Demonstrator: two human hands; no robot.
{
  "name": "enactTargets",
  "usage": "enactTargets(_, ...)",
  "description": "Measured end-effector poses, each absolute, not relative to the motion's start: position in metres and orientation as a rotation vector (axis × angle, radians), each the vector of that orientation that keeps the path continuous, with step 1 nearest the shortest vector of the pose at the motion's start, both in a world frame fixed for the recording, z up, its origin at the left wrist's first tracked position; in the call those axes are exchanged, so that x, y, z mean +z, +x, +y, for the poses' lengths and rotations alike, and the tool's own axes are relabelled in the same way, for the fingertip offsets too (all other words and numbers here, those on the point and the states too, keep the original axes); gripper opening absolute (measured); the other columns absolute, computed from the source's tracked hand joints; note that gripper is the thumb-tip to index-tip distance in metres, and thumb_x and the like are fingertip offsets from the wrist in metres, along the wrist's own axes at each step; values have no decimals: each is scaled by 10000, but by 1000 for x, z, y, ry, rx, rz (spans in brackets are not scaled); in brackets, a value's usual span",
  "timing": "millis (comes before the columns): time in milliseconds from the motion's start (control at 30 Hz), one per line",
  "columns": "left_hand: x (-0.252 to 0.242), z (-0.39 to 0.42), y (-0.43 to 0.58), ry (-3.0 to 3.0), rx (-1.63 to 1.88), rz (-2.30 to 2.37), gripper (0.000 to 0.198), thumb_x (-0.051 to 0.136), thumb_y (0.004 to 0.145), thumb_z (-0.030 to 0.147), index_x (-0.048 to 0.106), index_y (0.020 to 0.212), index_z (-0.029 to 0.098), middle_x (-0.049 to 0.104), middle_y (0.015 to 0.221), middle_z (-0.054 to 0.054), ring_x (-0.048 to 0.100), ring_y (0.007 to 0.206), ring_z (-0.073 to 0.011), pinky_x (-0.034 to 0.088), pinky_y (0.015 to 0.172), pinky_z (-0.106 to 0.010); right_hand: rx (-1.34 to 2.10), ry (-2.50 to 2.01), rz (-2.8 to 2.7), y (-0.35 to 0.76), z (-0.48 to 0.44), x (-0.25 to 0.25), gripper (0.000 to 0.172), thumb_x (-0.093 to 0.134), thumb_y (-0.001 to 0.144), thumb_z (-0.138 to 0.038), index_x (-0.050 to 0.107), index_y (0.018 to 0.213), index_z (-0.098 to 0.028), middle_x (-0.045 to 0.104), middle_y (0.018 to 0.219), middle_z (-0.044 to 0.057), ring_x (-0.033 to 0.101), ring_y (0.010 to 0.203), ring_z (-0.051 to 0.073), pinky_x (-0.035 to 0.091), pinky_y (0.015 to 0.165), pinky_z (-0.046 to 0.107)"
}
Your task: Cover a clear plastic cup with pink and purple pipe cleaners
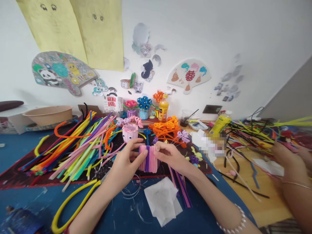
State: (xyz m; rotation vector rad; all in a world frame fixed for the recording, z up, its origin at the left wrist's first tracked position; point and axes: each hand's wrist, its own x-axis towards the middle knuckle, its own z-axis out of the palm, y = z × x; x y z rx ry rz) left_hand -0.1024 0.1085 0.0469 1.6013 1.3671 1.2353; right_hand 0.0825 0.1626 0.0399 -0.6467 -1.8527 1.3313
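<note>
A block of pink and purple pipe cleaners (151, 159), folded side by side into an upright ribbed piece, is held between my two hands just above the mat. My left hand (133, 156) grips its left edge, thumb across the front. On the opposite side, my right hand (169, 156) pinches the upper right edge with thumb and fingers. Behind them stands a finished pink pipe-cleaner pot (130, 132) with small eyes. Loose purple and pink pipe cleaners (184, 188) lie beneath my right wrist. A crumpled white tissue (162, 200) rests in front of the block.
Many coloured pipe cleaners (80, 146) are heaped at left, near a yellow loop (70, 201). Orange pipe-cleaner flowers (167, 128) and a juice bottle (163, 109) stand behind. Another person's hands (290, 159) work at the right, beside a yellow bottle (220, 123).
</note>
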Motion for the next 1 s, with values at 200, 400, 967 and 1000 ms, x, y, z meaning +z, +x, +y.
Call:
enactTargets(200, 47, 108, -101, 1603, 1220, 1325, 451, 549, 866, 503, 514, 1214, 218, 644, 1160, -91, 677, 883, -196, 567, 711, -329, 1437, -668, -1816, 83, 162, 40, 515, 663, 758, -664, 459, 686, -196, 427, 665, -40, 409, 610, 117, 318, 573, 262)
enactTargets(400, 51, 106, -100, 1602, 1223, 1312, 474, 611, 830, 457, 495, 1230, 229, 654, 1129, -83, 674, 902, -207, 557, 787, -372, 1473, -659, -1758, 82, 162, 40, 541, 722, 693, -665, 452, 692, -197, 395, 685, -50, 381, 595, 102, 297, 557, 253)
enactTargets(967, 45, 105, -100, 1361, 1140, 1068, 718, 724, 744, 413, 332, 1323, 251, 692, 1108, -94, 700, 946, -241, 569, 786, -376, 1477, -510, -1686, 84, 168, 32, 396, 656, 846, -541, 557, 734, -174, 496, 762, -5, 474, 692, 135, 404, 639, 255)
enactTargets(1000, 46, 104, -99, 1398, 1116, 1069, 738, 725, 741, 395, 316, 1336, 245, 686, 1135, -106, 695, 975, -249, 562, 824, -394, 1480, -496, -1664, 84, 170, 30, 389, 635, 864, -539, 579, 752, -170, 513, 770, 2, 488, 703, 140, 416, 660, 260)
